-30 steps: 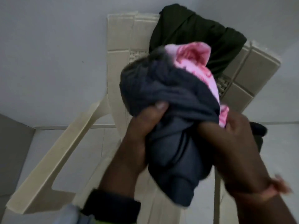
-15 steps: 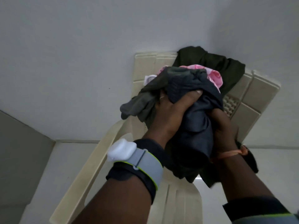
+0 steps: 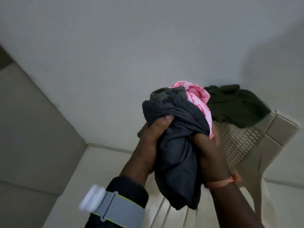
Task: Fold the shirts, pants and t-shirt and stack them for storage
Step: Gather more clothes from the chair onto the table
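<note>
Hands, left (image 3: 152, 139) and right (image 3: 212, 155), grip closed tight round bundled dark grey garment (image 3: 177, 145) and pink cloth (image 3: 197, 97), above chair (image 3: 271, 134).

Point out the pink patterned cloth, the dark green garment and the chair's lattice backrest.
pink patterned cloth (image 3: 195, 94), head view, on its bunched top fold.
dark green garment (image 3: 233, 104), head view, mid-fabric.
lattice backrest (image 3: 238, 142), head view, on the woven panel.
</note>
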Tool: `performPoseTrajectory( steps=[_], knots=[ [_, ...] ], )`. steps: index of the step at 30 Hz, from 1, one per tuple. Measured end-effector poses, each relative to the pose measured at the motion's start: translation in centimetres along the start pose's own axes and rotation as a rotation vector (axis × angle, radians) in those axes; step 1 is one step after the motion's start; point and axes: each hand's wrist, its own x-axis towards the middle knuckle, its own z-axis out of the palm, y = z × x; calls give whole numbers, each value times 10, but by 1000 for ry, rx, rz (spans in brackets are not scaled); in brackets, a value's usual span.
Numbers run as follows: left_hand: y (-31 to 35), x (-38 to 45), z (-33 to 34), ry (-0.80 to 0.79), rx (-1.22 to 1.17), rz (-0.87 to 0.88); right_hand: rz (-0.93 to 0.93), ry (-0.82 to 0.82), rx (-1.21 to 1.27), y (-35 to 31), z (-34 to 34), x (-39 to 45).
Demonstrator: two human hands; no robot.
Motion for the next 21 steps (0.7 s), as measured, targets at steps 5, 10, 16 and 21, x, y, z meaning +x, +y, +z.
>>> performPoseTrajectory(
  steps=[5, 10, 16, 21],
  knots=[
    [89, -56, -31, 88, -8, 138, -5, -72, 85, -42, 93, -7],
    [199, -175, -51, 276, 12, 260, 25, -266, 162, -124, 209, -56],
    [290, -336, -62, 466, -7, 416, -21, -491, 259, -225, 315, -149],
    [310, -478, -66, 577, -60, 553, 45, -685, 280, -282, 364, -255]
  ],
)
